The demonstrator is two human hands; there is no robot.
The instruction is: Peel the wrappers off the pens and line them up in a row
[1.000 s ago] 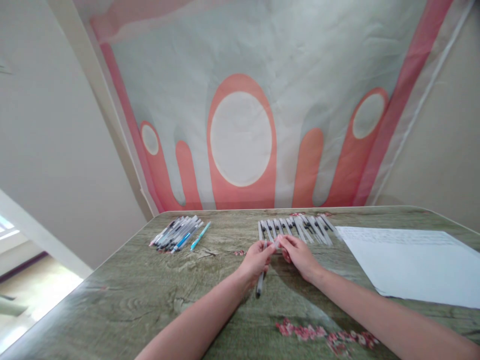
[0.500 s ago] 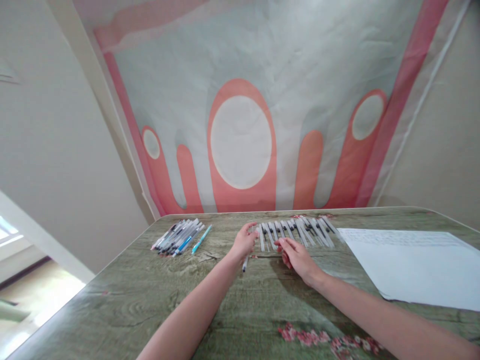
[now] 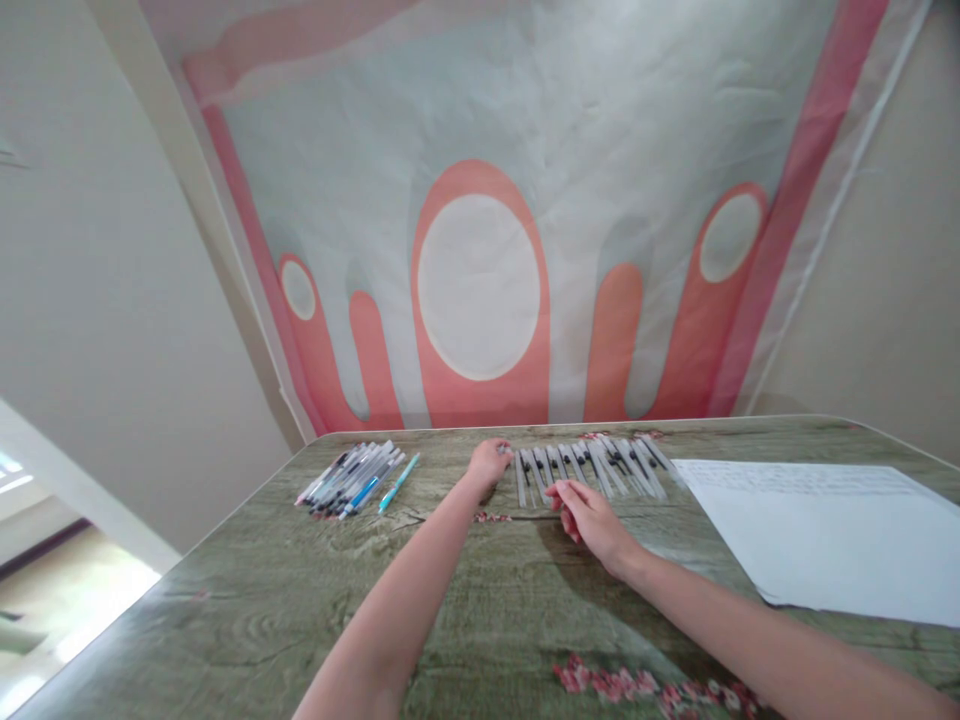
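The row of pens [image 3: 604, 468] lies on the far half of the table, right of centre: slim, straight sticks with smooth, cloudy, see-through barrels and short black parts showing among them. Their long axes run away from the person toward the wall; those at the left end lie nearly straight and roughly parallel, while those farther right slant more, far ends leaning left, and some crowd or overlap. Which ends are the writing tips is too small to tell. The left hand [image 3: 491, 460] is at the row's left end, fingers curled forward and down; whether they grasp a pen there or have released it cannot be told. The right hand [image 3: 589, 517] is just at the near side of the row, thumb and forefinger drawn close together, the other fingers bent under; whether something small is pinched between them cannot be told. Well to the left sits a loose pile of pens [image 3: 351, 482], their long axes slanting from near left to far right, with a glossy turquoise pen [image 3: 399, 484] lying just beside it at a similar slant. Right of the row, a flat white paper sheet [image 3: 825, 545] carries handwritten lines along its far edge. The table [image 3: 262, 610] has a greenish wood-grain surface printed with pink blossoms [image 3: 615, 684]. Behind it rises a slightly wrinkled wall covering [image 3: 480, 100] with rounded coral columns and pale ovals.
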